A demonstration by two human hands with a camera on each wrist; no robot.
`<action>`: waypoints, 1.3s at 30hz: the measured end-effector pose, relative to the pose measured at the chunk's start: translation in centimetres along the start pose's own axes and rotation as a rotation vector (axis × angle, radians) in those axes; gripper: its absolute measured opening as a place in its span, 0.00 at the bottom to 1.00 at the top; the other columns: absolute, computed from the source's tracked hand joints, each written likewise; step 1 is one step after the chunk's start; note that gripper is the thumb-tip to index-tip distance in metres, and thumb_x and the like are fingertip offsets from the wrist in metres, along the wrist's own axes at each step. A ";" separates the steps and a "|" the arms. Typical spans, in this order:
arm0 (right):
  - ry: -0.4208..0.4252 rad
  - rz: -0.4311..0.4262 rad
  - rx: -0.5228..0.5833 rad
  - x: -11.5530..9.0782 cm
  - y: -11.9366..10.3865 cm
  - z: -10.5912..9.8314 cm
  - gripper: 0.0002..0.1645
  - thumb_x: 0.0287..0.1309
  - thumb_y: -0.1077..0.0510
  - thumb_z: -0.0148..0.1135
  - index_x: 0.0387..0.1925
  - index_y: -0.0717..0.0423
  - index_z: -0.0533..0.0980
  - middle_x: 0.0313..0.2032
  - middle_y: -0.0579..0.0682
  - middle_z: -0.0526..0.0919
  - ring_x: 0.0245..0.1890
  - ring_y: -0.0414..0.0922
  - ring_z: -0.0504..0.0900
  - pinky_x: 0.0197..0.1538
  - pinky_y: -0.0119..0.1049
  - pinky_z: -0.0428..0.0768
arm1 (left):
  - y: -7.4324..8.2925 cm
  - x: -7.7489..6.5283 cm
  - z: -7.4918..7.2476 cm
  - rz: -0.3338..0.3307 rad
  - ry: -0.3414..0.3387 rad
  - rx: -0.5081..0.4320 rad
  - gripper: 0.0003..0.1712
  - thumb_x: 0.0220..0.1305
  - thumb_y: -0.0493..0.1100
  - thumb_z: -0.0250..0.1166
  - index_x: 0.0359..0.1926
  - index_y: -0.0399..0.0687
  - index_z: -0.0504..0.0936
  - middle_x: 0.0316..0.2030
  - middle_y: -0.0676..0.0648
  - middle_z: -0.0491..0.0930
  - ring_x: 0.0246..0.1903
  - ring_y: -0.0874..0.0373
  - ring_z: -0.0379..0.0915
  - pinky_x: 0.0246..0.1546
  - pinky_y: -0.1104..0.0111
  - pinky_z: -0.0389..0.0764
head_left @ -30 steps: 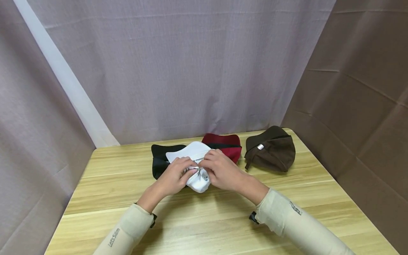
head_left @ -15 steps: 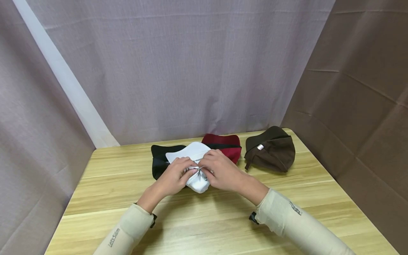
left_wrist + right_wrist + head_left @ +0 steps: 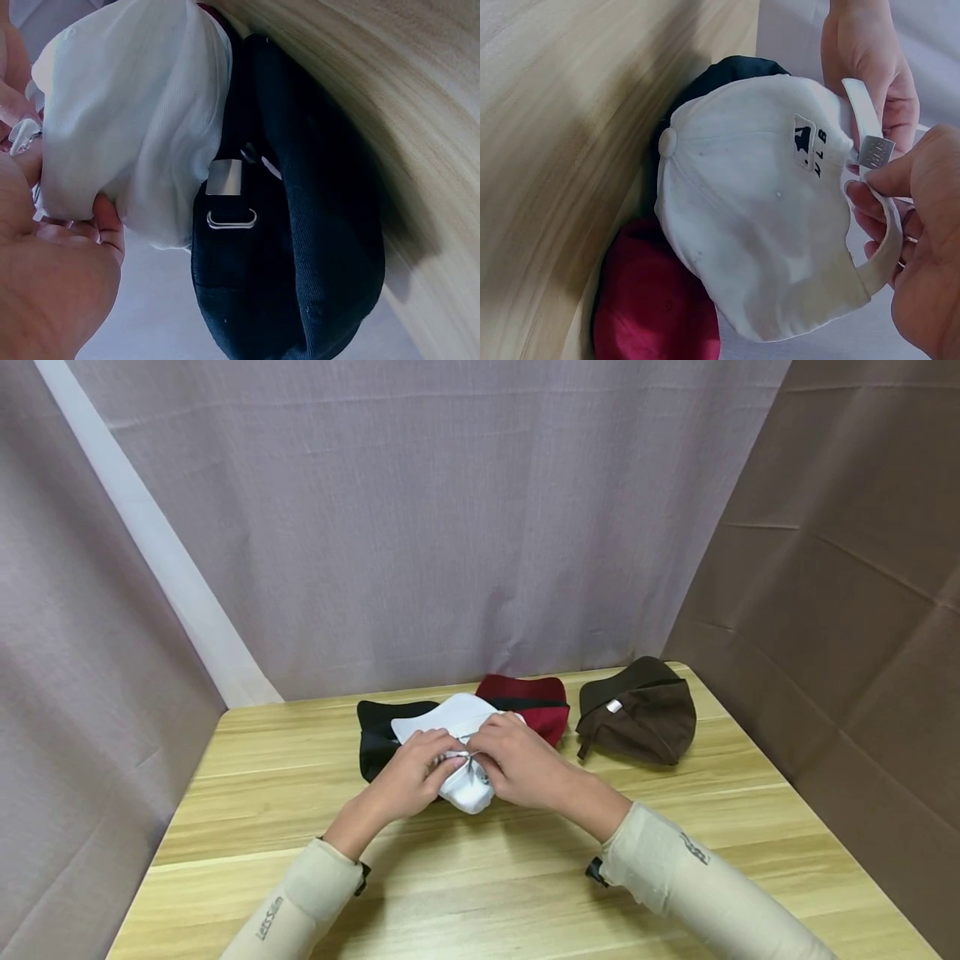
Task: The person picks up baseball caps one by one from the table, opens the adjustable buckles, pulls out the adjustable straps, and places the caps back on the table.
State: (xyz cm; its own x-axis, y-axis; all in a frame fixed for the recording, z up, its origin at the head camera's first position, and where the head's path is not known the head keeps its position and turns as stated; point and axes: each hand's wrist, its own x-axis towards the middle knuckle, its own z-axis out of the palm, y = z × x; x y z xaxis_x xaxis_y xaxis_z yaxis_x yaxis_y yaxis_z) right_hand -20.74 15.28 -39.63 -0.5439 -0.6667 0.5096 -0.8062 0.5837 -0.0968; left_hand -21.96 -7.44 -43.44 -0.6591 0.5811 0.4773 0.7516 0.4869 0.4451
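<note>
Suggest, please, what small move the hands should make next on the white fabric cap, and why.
I would probably have the bare right hand slide the rectangular silver metal buckle slightly along the narrow white fabric strap: it pinches the strap right beside the buckle, the strap curves outward in a loop, and the bare left hand grips the white fabric cap close by.

Left sleeve (image 3: 296,897): "Let's Slim". Right sleeve (image 3: 701,885): print (image 3: 694,849) illegible. White cap (image 3: 757,202): black letters (image 3: 820,154), unclear.

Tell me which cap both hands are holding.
The white cap, overlapping the black cap and the red cap. The left hand and right hand grip it; neither grips those two or the brown cap at far right.
</note>
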 end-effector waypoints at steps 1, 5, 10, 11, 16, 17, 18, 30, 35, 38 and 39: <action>0.001 -0.004 -0.001 0.0 0.0 0.0 0.07 0.65 0.65 0.65 0.37 0.50 0.85 0.35 0.43 0.89 0.43 0.44 0.82 0.53 0.44 0.78 | 0.0 0.0 0.0 -0.002 -0.001 0.000 0.07 0.79 0.44 0.63 0.48 0.53 0.87 0.42 0.55 0.87 0.41 0.61 0.77 0.46 0.64 0.74; -0.002 -0.014 -0.005 0.0 0.1 -0.1 0.09 0.64 0.66 0.64 0.37 0.50 0.85 0.35 0.43 0.89 0.43 0.44 0.82 0.53 0.44 0.78 | 0.0 -0.1 0.0 -0.006 -0.002 0.001 0.06 0.78 0.44 0.64 0.48 0.52 0.87 0.41 0.55 0.86 0.40 0.61 0.77 0.46 0.64 0.74; -0.012 -0.016 -0.014 -0.1 0.2 -0.1 0.11 0.63 0.68 0.63 0.38 0.50 0.87 0.35 0.44 0.89 0.43 0.44 0.82 0.51 0.43 0.77 | 0.0 -0.1 -0.1 -0.004 -0.003 0.000 0.06 0.78 0.44 0.64 0.47 0.52 0.87 0.40 0.55 0.86 0.39 0.61 0.75 0.45 0.64 0.73; -0.014 -0.016 -0.017 -0.2 0.3 -0.1 0.12 0.63 0.68 0.63 0.39 0.50 0.87 0.35 0.44 0.89 0.44 0.44 0.82 0.51 0.43 0.77 | 0.0 -0.1 -0.1 -0.005 -0.005 0.000 0.06 0.78 0.44 0.64 0.47 0.53 0.87 0.40 0.55 0.86 0.39 0.62 0.75 0.45 0.65 0.73; -0.010 -0.019 -0.024 -0.3 0.4 -0.2 0.13 0.63 0.68 0.63 0.39 0.50 0.88 0.35 0.43 0.88 0.43 0.44 0.82 0.51 0.43 0.77 | -0.1 -0.2 0.0 -0.007 -0.013 0.001 0.05 0.78 0.44 0.64 0.47 0.53 0.87 0.40 0.56 0.85 0.38 0.62 0.74 0.45 0.65 0.72; -0.009 -0.019 -0.023 -0.3 0.4 -0.2 0.13 0.63 0.68 0.63 0.39 0.50 0.88 0.35 0.43 0.88 0.43 0.44 0.82 0.52 0.43 0.77 | -0.1 -0.2 0.0 -0.007 -0.014 0.001 0.06 0.78 0.44 0.64 0.47 0.53 0.87 0.40 0.56 0.85 0.38 0.62 0.74 0.45 0.65 0.72; -0.007 -0.019 -0.022 -0.3 0.4 -0.2 0.13 0.63 0.68 0.63 0.39 0.50 0.88 0.35 0.43 0.89 0.43 0.44 0.82 0.52 0.43 0.77 | -0.1 -0.2 0.0 -0.008 -0.015 0.001 0.06 0.78 0.44 0.64 0.47 0.53 0.87 0.40 0.55 0.85 0.38 0.62 0.74 0.45 0.65 0.72; -0.020 -0.001 -0.018 -0.3 0.2 -0.3 0.07 0.65 0.63 0.67 0.41 0.50 0.87 0.38 0.43 0.90 0.45 0.44 0.84 0.55 0.44 0.78 | 0.0 -0.2 -0.1 -0.012 -0.014 -0.003 0.07 0.78 0.44 0.64 0.49 0.52 0.87 0.41 0.55 0.86 0.38 0.62 0.74 0.45 0.65 0.73; -0.021 0.001 -0.013 -0.2 0.0 -0.3 0.05 0.67 0.62 0.67 0.41 0.51 0.86 0.38 0.44 0.89 0.46 0.45 0.84 0.55 0.45 0.79 | 0.0 0.0 -0.1 -0.018 -0.016 -0.010 0.07 0.79 0.44 0.63 0.49 0.53 0.88 0.41 0.55 0.86 0.38 0.63 0.74 0.45 0.65 0.72; -0.026 0.003 -0.017 -0.2 -0.1 -0.3 0.05 0.67 0.63 0.67 0.40 0.51 0.85 0.38 0.44 0.89 0.46 0.45 0.84 0.57 0.45 0.80 | 0.0 0.0 0.0 -0.022 -0.013 -0.016 0.07 0.79 0.44 0.63 0.48 0.53 0.88 0.40 0.55 0.85 0.38 0.62 0.74 0.45 0.65 0.72; -0.027 0.003 -0.020 -0.2 -0.1 -0.2 0.05 0.67 0.63 0.67 0.39 0.51 0.85 0.37 0.44 0.89 0.46 0.45 0.84 0.57 0.45 0.80 | 0.0 0.0 0.0 -0.024 -0.012 -0.017 0.07 0.79 0.44 0.63 0.48 0.53 0.87 0.40 0.55 0.86 0.38 0.62 0.74 0.45 0.65 0.72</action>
State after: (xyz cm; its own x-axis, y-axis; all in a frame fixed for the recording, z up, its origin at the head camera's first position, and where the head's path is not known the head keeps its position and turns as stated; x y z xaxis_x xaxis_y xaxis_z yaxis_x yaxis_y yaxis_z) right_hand -20.56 15.46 -39.55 -0.5529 -0.6769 0.4859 -0.7997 0.5948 -0.0813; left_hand -21.94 -7.41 -43.48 -0.6762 0.5772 0.4577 0.7352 0.4892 0.4692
